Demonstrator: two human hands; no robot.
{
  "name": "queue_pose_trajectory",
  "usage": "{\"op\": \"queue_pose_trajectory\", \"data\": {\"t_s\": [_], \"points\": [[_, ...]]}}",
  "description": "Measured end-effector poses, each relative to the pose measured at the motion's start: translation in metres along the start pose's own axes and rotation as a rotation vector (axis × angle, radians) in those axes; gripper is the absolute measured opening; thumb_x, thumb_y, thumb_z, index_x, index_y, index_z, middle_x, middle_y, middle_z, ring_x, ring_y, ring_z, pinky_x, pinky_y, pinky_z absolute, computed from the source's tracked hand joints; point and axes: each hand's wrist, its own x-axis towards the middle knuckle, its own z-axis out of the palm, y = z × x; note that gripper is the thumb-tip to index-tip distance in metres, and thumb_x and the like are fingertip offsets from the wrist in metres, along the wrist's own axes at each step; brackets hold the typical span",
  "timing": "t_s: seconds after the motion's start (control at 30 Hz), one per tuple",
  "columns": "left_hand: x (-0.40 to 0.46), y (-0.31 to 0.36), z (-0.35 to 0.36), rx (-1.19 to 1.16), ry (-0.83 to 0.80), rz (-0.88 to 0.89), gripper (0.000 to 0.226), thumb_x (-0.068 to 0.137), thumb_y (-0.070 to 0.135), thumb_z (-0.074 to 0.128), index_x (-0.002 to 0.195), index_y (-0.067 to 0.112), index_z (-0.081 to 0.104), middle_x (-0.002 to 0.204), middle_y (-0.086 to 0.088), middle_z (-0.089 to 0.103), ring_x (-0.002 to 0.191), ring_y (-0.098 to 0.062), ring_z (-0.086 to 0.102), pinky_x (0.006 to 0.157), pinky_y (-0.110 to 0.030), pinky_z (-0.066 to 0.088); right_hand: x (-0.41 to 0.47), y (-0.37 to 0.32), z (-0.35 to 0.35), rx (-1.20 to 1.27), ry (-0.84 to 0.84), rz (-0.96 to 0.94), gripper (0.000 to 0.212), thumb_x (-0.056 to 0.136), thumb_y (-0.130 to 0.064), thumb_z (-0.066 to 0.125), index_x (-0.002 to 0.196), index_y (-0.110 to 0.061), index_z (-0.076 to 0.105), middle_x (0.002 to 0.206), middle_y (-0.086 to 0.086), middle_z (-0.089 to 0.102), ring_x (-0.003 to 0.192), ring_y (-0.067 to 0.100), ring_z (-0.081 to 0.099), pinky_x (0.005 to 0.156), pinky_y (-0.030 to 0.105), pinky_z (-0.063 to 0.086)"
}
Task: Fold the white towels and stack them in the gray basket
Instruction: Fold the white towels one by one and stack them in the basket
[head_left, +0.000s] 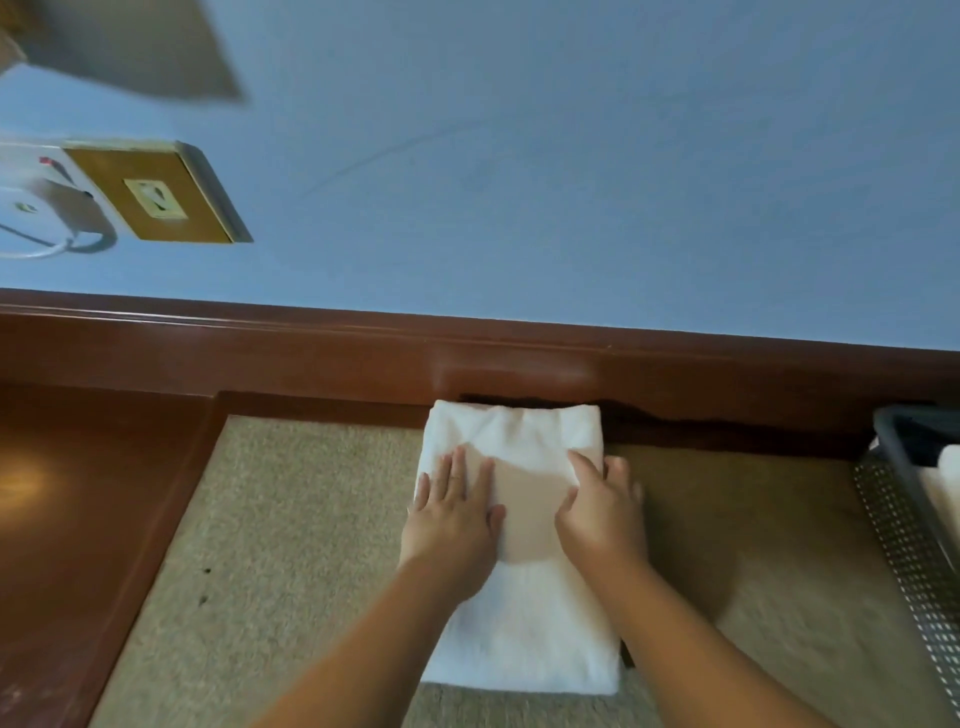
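Note:
A white towel (524, 629), folded into a long narrow strip, lies on the tan mat (291, 545) and runs away from me toward the wall. My left hand (454, 514) rests flat on its left side with fingers straight. My right hand (602, 509) lies on the towel's right edge, its fingers slightly bent over the edge. The gray perforated basket (904, 551) stands at the far right, and a folded white towel (948, 488) shows inside it.
The mat sits inside a dark red wooden frame (78, 519). A wooden skirting board (467, 358) runs along the blue wall behind. On the wall at left are a brass socket plate (156, 197) and a white plug with a cable (47, 218).

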Motion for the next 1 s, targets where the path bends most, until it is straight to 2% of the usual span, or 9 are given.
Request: {"op": "queue_pose_trajectory", "data": {"t_s": [0.07,0.17,0.23,0.3,0.43,0.6,0.73,0.93,1.0], "points": [[-0.016,0.010,0.012,-0.071,0.106,0.014,0.061,0.111,0.045,0.013,0.164,0.025,-0.009,0.168,-0.009,-0.024,0.156,-0.023,-0.024,0.127,-0.037,-0.016,-0.017,-0.008,0.002,-0.062,0.007,-0.064,0.064,0.104,-0.027,0.041,0.163,-0.037,0.019,0.173,-0.001,-0.003,0.159,0.030,0.000,0.125,0.043,0.027],[-0.046,0.004,0.043,-0.135,0.234,0.027,0.062,0.107,0.046,0.030,0.164,0.023,0.030,0.171,-0.011,0.014,0.159,-0.024,0.012,0.125,-0.037,-0.001,-0.053,-0.003,0.033,-0.120,-0.021,-0.322,0.065,0.103,-0.045,0.015,0.166,-0.028,0.006,0.171,-0.001,-0.020,0.157,0.019,-0.023,0.128,0.038,0.001],[-0.052,-0.010,0.063,-0.144,0.220,-0.014,0.067,0.107,0.051,0.020,0.168,0.027,0.006,0.174,0.001,-0.006,0.160,-0.012,-0.009,0.126,-0.035,-0.009,-0.063,0.017,0.056,-0.134,-0.080,-0.358,0.070,0.102,-0.057,-0.004,0.165,-0.029,-0.003,0.169,-0.004,-0.025,0.156,0.015,-0.024,0.125,0.037,-0.009],[-0.049,-0.017,0.071,-0.188,0.225,-0.028,0.067,0.107,0.054,0.010,0.164,0.028,-0.015,0.170,0.012,-0.024,0.154,-0.005,-0.028,0.126,-0.035,-0.015,-0.054,0.034,0.069,-0.171,-0.045,-0.372,0.069,0.105,-0.058,0.000,0.165,-0.027,-0.007,0.171,-0.005,-0.019,0.158,0.014,-0.019,0.126,0.038,-0.005],[-0.040,-0.012,0.071,-0.184,0.239,-0.069,0.066,0.110,0.051,0.012,0.163,0.028,-0.019,0.169,0.012,-0.027,0.153,-0.005,-0.032,0.125,-0.036,-0.019,-0.040,0.031,0.075,-0.218,-0.009,-0.359,0.069,0.108,-0.053,0.017,0.166,-0.023,-0.007,0.173,-0.001,-0.012,0.159,0.015,-0.013,0.127,0.039,-0.001],[-0.028,-0.004,0.051,-0.175,0.194,-0.104,0.066,0.108,0.050,0.011,0.163,0.020,-0.010,0.173,-0.001,-0.013,0.156,-0.016,-0.022,0.124,-0.035,-0.021,-0.030,0.019,0.058,-0.196,-0.074,-0.340,0.075,0.101,-0.062,-0.006,0.166,-0.024,-0.002,0.171,-0.002,-0.015,0.159,0.015,-0.013,0.127,0.031,-0.008],[0.017,0.004,0.028,-0.112,0.155,-0.083,0.067,0.110,0.049,0.007,0.161,0.015,-0.020,0.170,-0.006,-0.026,0.155,-0.020,-0.029,0.123,-0.037,-0.021,0.015,0.001,0.046,-0.213,-0.107,-0.299,0.080,0.093,-0.063,-0.017,0.164,-0.024,-0.014,0.170,0.000,-0.025,0.156,0.015,-0.024,0.126,0.033,-0.014],[0.069,-0.006,0.030,-0.160,0.243,-0.149,0.079,0.105,0.064,0.008,0.164,0.018,-0.017,0.170,0.001,-0.025,0.157,-0.019,-0.024,0.128,-0.037,-0.013,0.063,0.001,0.068,-0.238,0.180,-0.300,0.073,0.105,-0.049,0.029,0.165,-0.008,0.015,0.171,0.018,0.009,0.160,0.031,0.003,0.130,0.047,0.008],[0.070,-0.005,0.033,-0.197,0.277,-0.181,0.078,0.106,0.063,0.010,0.165,0.018,-0.014,0.172,0.001,-0.023,0.159,-0.022,-0.021,0.130,-0.038,-0.008,0.064,0.002,0.072,-0.210,0.216,-0.315,0.072,0.105,-0.048,0.033,0.164,-0.008,0.020,0.171,0.018,0.013,0.160,0.031,0.008,0.130,0.048,0.011]]}}
